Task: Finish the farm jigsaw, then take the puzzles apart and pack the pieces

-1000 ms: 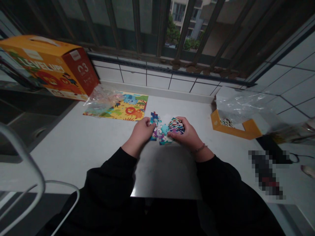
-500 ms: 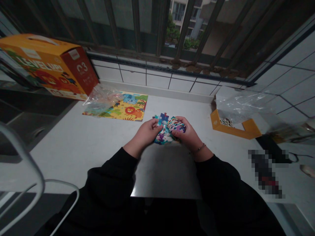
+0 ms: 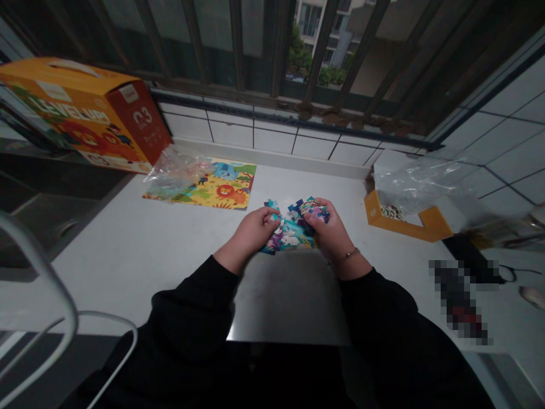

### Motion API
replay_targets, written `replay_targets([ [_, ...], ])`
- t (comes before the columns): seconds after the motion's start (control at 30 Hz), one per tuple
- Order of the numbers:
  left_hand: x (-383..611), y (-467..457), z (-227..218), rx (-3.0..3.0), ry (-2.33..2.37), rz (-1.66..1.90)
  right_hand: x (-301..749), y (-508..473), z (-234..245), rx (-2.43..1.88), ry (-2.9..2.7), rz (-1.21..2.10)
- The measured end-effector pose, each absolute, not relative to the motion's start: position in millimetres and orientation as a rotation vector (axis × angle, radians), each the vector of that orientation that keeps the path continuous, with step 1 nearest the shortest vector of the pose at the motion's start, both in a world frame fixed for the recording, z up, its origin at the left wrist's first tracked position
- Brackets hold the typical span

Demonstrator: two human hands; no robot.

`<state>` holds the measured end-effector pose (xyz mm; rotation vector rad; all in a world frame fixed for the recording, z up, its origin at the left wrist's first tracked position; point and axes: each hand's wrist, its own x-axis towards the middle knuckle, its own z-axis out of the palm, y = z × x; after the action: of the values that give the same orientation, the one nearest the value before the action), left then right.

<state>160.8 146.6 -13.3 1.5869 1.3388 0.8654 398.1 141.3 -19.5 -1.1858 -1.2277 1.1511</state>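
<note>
My left hand [image 3: 256,228] is closed on colourful jigsaw puzzle pieces [image 3: 272,243], thumb on top, at the middle of the counter. A wad of more puzzle pieces [image 3: 315,212], in purple and blue with white edges, is gripped in my right hand [image 3: 332,232]. Between the hands lies a teal picture card with white rabbits [image 3: 290,236]. Whether the left-hand pieces rest on this card or are lifted off it, I cannot tell. My fingers hide parts of the pieces.
A yellow lion picture sheet [image 3: 232,190] lies behind on the left, partly under crumpled clear plastic [image 3: 176,167]. An orange box [image 3: 140,122] stands at the far left. To the right, an opened orange tray [image 3: 409,229] holds pieces and plastic. White cables [image 3: 70,307] cross the left foreground.
My right hand has shifted slightly right with its pieces, drawing away from the left. More of the rabbit picture now shows between the hands. The left hand has barely moved.
</note>
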Motion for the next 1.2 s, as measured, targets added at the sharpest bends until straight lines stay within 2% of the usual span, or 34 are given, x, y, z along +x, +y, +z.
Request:
replay_targets([
  [0.1, 159, 149, -15, 1.544, 1.393, 0.883, 398, 140, -17, -1.132, -1.224, 1.188],
  [0.33, 166, 145, -14, 1.419, 1.106, 1.007, 388, 134, -9, -1.206, -1.422, 1.290],
  [0.53, 166, 147, -12, 1.619, 1.161, 1.012, 382, 133, -5, -1.199, -1.401, 1.340],
  [0.67, 157, 146, -9, 1.776, 1.340, 0.972, 386, 135, -4, -1.273, -1.422, 1.204],
  [0.9, 127, 139, 7, 2.160, 1.260, 0.532, 394, 137, -8, -1.332, -1.568, 1.044],
  [1.07, 128, 137, 6, 2.150, 1.256, 0.502, 394, 138, -11, -1.367, -1.692, 1.010],
  [1.2, 134, 139, 1, 2.083, 1.337, 0.625, 393, 139, -12, -1.372, -1.672, 0.975],
])
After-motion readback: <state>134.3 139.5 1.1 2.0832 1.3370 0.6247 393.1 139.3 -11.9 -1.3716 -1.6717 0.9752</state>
